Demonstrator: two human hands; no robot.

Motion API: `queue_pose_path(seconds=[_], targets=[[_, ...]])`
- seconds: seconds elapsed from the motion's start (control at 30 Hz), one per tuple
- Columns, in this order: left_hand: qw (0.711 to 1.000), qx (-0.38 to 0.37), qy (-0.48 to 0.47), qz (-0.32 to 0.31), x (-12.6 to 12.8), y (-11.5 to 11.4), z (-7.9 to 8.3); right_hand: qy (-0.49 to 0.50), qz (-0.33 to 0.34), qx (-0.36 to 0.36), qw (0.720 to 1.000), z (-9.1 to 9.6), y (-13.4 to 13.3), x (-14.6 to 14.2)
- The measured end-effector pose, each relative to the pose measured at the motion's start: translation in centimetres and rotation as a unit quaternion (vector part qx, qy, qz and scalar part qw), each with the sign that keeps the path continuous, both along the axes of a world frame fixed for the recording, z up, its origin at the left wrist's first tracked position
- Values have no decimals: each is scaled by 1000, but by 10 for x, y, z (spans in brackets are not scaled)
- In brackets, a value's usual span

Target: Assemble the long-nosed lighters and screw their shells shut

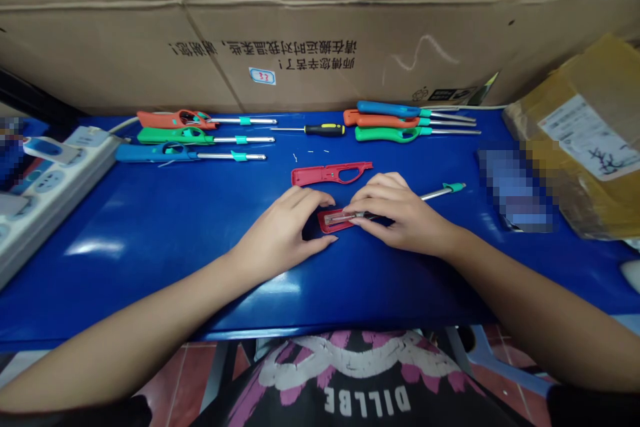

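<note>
A red long-necked utility lighter lies opened on the table in front of me, with a clear tank showing in its handle shell. My right hand is closed over its middle, thumb and fingertips pinching near the tank's inner end. Beyond that hand sticks out the metal barrel with a teal piece near its tip. My left hand curves around the handle's left end, thumb and fingers apart. The other red shell half lies just behind, with a few tiny screws past it. My right fingers hide the lighter's trigger area.
A black-yellow screwdriver lies at the back between two groups of lighters, left and right. A power strip borders the left. A blurred-out dark object and a taped package are right; a large carton stands behind.
</note>
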State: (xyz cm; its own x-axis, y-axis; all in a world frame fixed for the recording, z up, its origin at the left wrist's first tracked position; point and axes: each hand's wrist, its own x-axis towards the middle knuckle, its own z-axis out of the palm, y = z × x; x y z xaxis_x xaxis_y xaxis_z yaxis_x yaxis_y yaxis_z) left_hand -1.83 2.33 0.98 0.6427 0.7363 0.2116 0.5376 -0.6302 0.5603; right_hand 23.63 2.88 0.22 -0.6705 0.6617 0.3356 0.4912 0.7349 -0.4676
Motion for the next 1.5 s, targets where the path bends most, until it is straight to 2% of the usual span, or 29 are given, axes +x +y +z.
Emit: queue_pose_path(seconds=[0.13,0.3,0.63,0.87,1.2,1.3,1.4,1.43,1.5], targets=[[999,-36,2,-19,0,0,-1,-26,11,10,1000,-1,1,2],[999,-37,-9,-21,1,0,-1,-37,24,5,999,-1,1,0],[999,-42,-20,-3,8,-3,-2,-18,-11,-56,998,1,-2,-4],[999,-33,-34,13,8,0,-10,-19,-108,-66,992,2,6,6],[998,-40,-45,-1,6,4,-10,-31,-157,-103,982,-5,5,-2],[999,-16,-47,-21,4,5,-8,25,-182,-44,982,3,6,0],[997,26,-24,-68,4,5,-7,146,-236,13,961,20,11,15],[996,41,-10,-83,4,5,-7,159,-250,16,955,25,13,22],[992,71,25,-101,4,6,-9,117,-241,-3,963,33,17,35]])
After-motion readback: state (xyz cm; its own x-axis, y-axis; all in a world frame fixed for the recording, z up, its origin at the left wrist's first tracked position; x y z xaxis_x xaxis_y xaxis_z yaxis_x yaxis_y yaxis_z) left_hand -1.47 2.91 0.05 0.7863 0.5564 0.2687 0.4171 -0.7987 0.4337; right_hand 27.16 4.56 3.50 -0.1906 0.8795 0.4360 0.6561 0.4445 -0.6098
